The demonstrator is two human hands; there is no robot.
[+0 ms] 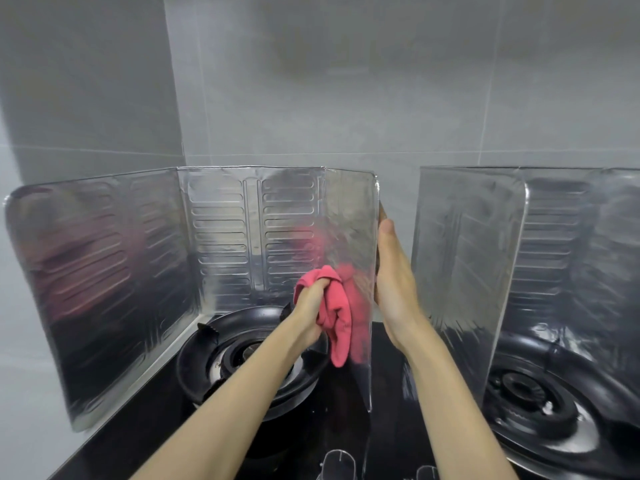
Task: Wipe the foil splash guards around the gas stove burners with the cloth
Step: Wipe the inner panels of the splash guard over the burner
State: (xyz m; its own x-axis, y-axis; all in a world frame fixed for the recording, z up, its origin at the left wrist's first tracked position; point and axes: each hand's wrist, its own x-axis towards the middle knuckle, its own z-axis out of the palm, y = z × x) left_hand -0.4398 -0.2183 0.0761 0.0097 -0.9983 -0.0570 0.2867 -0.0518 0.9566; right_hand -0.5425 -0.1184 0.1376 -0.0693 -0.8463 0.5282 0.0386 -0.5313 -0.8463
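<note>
Foil guard (221, 237) edge: right hand (394, 282) flat, fingers straight, behind its right panel.
Cloth (341, 323): left hand (306, 306) grips it against that panel.

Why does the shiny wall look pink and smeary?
In the head view, the foil splash guard mirrors the pink cloth gripped by the left hand; the ridged foil warps that reflection, and the picture's left side is motion-blurred.
</note>
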